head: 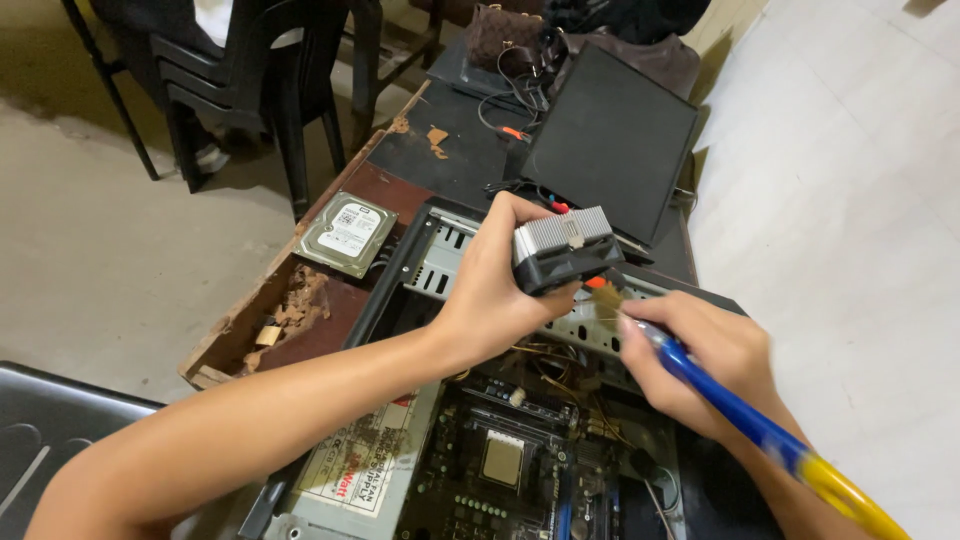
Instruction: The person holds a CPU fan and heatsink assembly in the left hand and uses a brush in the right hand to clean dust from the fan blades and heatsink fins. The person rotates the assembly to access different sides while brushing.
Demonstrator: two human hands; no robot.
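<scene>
My left hand (490,295) grips a processor cooler (563,248), a silver finned heatsink on a black fan frame, lifted above an open computer case (400,275). My right hand (705,355) holds a brush with a blue and yellow handle (760,430); its bristle end (606,297) is blurred and sits just under the cooler. Below both hands lies the motherboard (520,470) with a bare processor (502,460) in its socket. A power supply (360,470) sits in the case at lower left.
A hard drive (346,233) lies on the worn wooden table (300,310) left of the case. A black side panel (610,140), cables and a brown bag (505,35) lie behind. Black plastic chairs (250,70) stand at the far left. A pale wall (850,220) is to the right.
</scene>
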